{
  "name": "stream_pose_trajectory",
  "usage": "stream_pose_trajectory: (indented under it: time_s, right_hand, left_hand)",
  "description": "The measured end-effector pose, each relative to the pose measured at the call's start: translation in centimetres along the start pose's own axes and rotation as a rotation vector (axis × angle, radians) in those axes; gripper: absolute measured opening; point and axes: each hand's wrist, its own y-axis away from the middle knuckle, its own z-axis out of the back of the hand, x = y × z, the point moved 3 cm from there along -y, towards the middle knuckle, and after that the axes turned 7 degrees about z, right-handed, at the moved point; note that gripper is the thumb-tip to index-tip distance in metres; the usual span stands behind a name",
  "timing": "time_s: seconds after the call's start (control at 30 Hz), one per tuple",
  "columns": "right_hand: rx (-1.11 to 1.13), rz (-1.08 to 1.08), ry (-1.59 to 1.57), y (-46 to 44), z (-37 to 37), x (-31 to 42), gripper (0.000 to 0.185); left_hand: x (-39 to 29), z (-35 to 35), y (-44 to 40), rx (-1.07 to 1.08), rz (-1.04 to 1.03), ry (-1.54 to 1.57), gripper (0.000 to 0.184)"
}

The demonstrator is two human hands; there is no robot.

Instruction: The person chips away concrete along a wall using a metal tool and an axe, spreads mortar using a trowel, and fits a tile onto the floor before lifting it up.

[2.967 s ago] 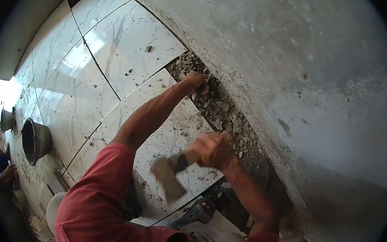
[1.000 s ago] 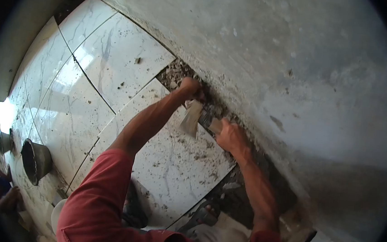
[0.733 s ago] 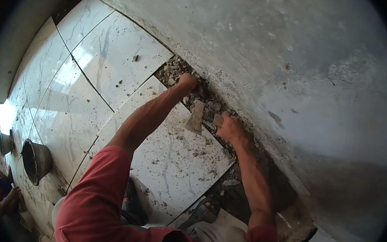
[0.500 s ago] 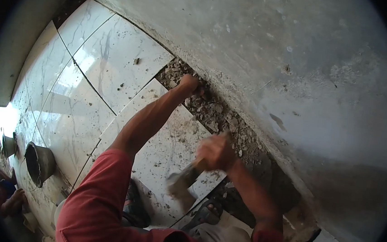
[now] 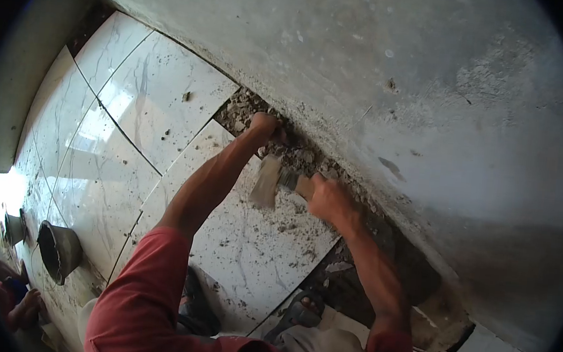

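Note:
My left hand [image 5: 265,127] is closed in a fist low over the strip of broken mortar rubble [image 5: 239,110] along the wall. What it grips is hidden behind the fingers. My right hand [image 5: 332,200] is wrapped around the handle of a hammer [image 5: 266,180]. The hammer's blurred head points left, over the edge of a marbled white floor tile [image 5: 256,240], below my left hand. Crumbs of mortar lie scattered on this tile.
A grey plastered wall [image 5: 431,121] runs along the rubble strip. More white tiles [image 5: 134,111] cover the floor at left. A black bucket [image 5: 60,251] stands there, with another person [image 5: 14,294] at the lower left. My sandalled foot [image 5: 303,310] is near the tile edge.
My right hand has swung the hammer upward in the picture, bringing its head from near my feet to close to my left hand. The left hand stays at the rubble. The view has shifted slightly.

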Motion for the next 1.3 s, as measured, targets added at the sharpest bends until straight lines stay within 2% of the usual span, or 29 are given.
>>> stream_pose_trajectory:
  time_s: [0.03,0.07,0.1,0.17,0.2,0.27,0.3,0.33,0.37,0.4,0.43,0.5,0.53,0.63,0.67,0.8,0.87,0.9,0.97,1.03,1.17,1.2,1.27,1.3]
  right_hand:
    - [-0.006,0.104,0.008,2.1,-0.1,2.5,0.011]
    - [-0.133,0.344,-0.056,2.9,0.0,4.4,0.01]
    - [-0.351,0.552,-0.051,3.4,1.5,6.4,0.008]
    - [-0.159,0.513,0.096,1.3,-2.9,0.6,0.006]
    - [-0.159,0.505,0.094,1.0,-2.7,0.2,0.006]
    - [-0.079,-0.015,0.15,-0.3,-1.6,-2.4,0.008]
    - [-0.088,-0.009,0.154,-0.3,-0.9,-1.5,0.008]
    - [-0.069,0.138,0.03,1.6,-0.6,1.7,0.009]
    - [-0.069,0.307,-0.074,2.2,0.7,4.1,0.011]
    - [-0.085,0.476,-0.123,2.7,1.8,6.0,0.014]
    - [-0.082,0.481,-0.129,2.2,1.4,5.3,0.014]
    - [0.021,0.308,-0.002,0.4,-0.8,1.2,0.017]
    - [-0.044,0.036,-0.052,-0.9,-2.4,-2.3,0.016]
    - [-0.011,-0.038,0.035,0.3,-0.5,-0.4,0.02]
    - [0.055,0.015,-0.122,0.9,-0.3,1.2,0.025]
    - [-0.026,0.102,-0.116,0.6,-0.3,1.4,0.025]
    - [-0.042,-0.112,-0.07,1.5,-0.6,-1.2,0.03]
    - [-0.053,-0.207,-0.039,1.5,-0.1,-2.5,0.032]
    - [-0.006,-0.226,-0.099,4.9,-0.8,-2.1,0.031]
    - [-0.121,-0.221,-0.45,8.1,-1.5,-1.3,0.023]
    - [-0.208,-0.175,-0.499,11.5,-2.2,1.1,0.022]
    - [-0.194,-0.204,-0.554,11.9,-2.1,1.5,0.022]
    - [-0.189,-0.272,-0.585,12.9,-2.4,1.5,0.024]
    - [-0.186,-0.271,-0.587,13.6,-2.3,1.5,0.024]
  left_hand:
    - [1.4,0.2,0.1,-0.002,0.029,-0.004,0.016]
    - [0.9,0.2,-0.5,0.023,0.008,-0.013,0.016]
    - [0.5,0.4,-0.8,0.039,-0.011,-0.019,0.016]
    - [0.3,0.7,-0.7,0.031,-0.005,-0.013,0.015]
    - [0.7,0.4,-0.7,0.038,0.001,-0.008,0.014]
    - [0.9,0.0,-0.8,0.044,-0.002,0.005,0.012]
    - [0.6,0.3,-1.1,0.031,0.001,0.026,0.01]
    - [0.0,0.4,-0.1,0.024,-0.079,-0.268,0.01]
    - [-0.5,0.1,-0.4,0.023,-0.087,-0.264,0.01]
    - [-0.2,0.3,-0.7,0.002,-0.044,-0.117,0.013]
    - [0.2,0.7,-0.9,-0.02,0.0,0.027,0.018]
    - [0.4,1.1,-1.2,-0.014,0.007,-0.003,0.017]
    - [0.4,0.8,-1.2,0.002,0.004,-0.028,0.017]
    - [-0.2,-0.1,-0.4,-0.077,0.028,0.095,0.019]
    - [1.3,-0.1,0.0,-0.081,0.056,0.091,0.019]
    - [0.5,0.4,-0.1,-0.065,0.027,0.121,0.017]
    - [0.7,-0.1,-0.2,-0.05,0.015,0.123,0.016]
    - [0.8,-0.3,-0.7,-0.028,0.002,0.243,0.016]
    - [2.3,-0.3,-1.1,-0.017,0.016,0.367,0.015]
    - [2.5,-0.4,-1.7,-0.094,0.051,0.033,0.013]
    - [1.0,-5.0,-0.3,-0.508,-0.213,-1.015,0.01]
    - [0.3,-5.6,0.4,-0.5,-0.217,-1.296,0.012]
    - [-0.8,-5.4,1.7,-0.34,-0.266,-1.771,0.016]
    - [-0.8,-4.2,2.1,-0.248,-0.308,-1.806,0.019]
